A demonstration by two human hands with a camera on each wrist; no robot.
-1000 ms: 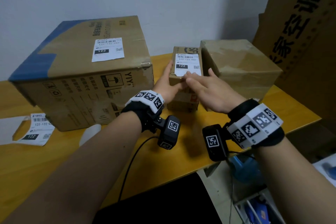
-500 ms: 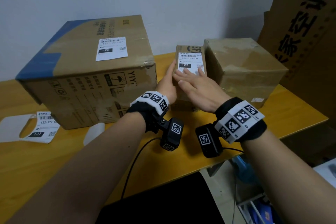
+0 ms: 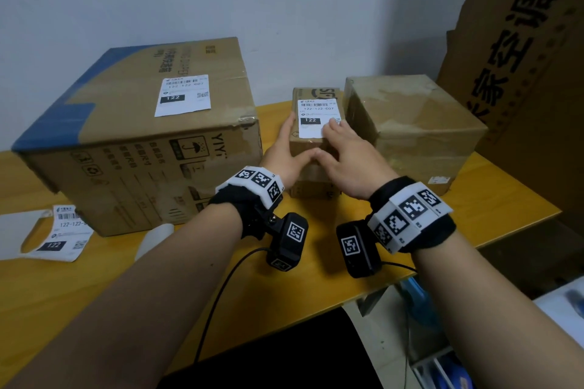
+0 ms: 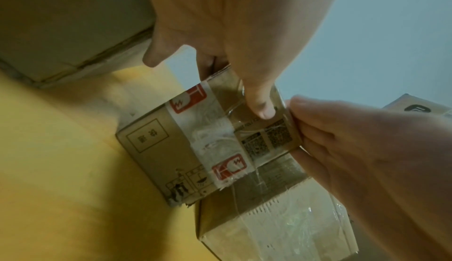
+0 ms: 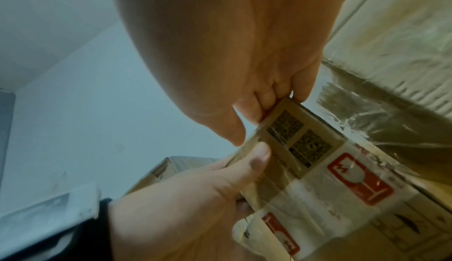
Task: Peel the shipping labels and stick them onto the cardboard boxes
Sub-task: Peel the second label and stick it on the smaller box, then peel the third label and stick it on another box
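Note:
A small cardboard box [image 3: 311, 180] stands on the yellow table [image 3: 474, 199] between a large box [image 3: 136, 148] and a taped medium box [image 3: 414, 123]. A white shipping label [image 3: 316, 115] lies on the small box's top. My right hand [image 3: 339, 142] presses straight fingers on the label's lower right corner. My left hand [image 3: 289, 148] steadies the box with fingers along its left side and the thumb on its front face. In the left wrist view the thumb [image 4: 261, 108] rests on the taped front. The large box carries its own label [image 3: 183, 95].
Another label [image 3: 63, 230] lies on its backing sheet at the table's left, beside a curled white backing strip [image 3: 155, 240]. A tall printed cardboard sheet [image 3: 521, 73] leans at the right. The table's front edge runs close under my wrists.
My right hand's fingers have slid from the label's lower edge up toward its right side. My left hand has stayed on the small box's left side.

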